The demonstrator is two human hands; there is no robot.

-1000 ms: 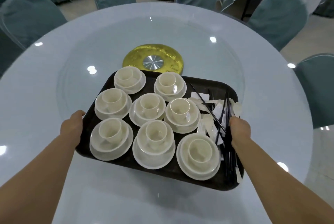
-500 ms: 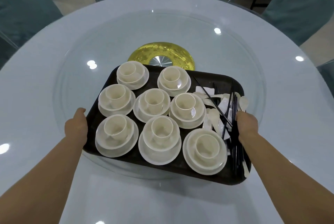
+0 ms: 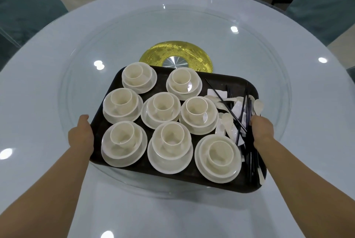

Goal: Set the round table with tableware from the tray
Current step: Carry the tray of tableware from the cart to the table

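Dark rectangular tray (image 3: 194,177) held level over the near part of the round desk (image 3: 38,87), both hands on its short sides. Left hand (image 3: 81,135) grips the left rim, thumb on top and fingers curled under, out of sight. Right hand (image 3: 262,129) grips the right rim the same way, thumb side lying against the black chopsticks (image 3: 248,107). Whether the tray rests on the glass or hangs just above it cannot be told. Its far edge covers the near part of the gold hub (image 3: 176,55) at the centre of the glass turntable (image 3: 192,20); its near edge reaches past the turntable's front rim. On the tray, eight cream sets, each a cup in a bowl on a saucer: two at the far end, three in the middle row, three nearest. Nearest right set (image 3: 218,158) sits beside the cutlery pile. Along the right side lie white spoons (image 3: 258,106), chopsticks crossed over them, and small white rests or packets, too jumbled to count. Pale blue cloth covers the desk, with ceiling lights mirrored in it. Teal-covered chairs (image 3: 25,5) ring the far side.
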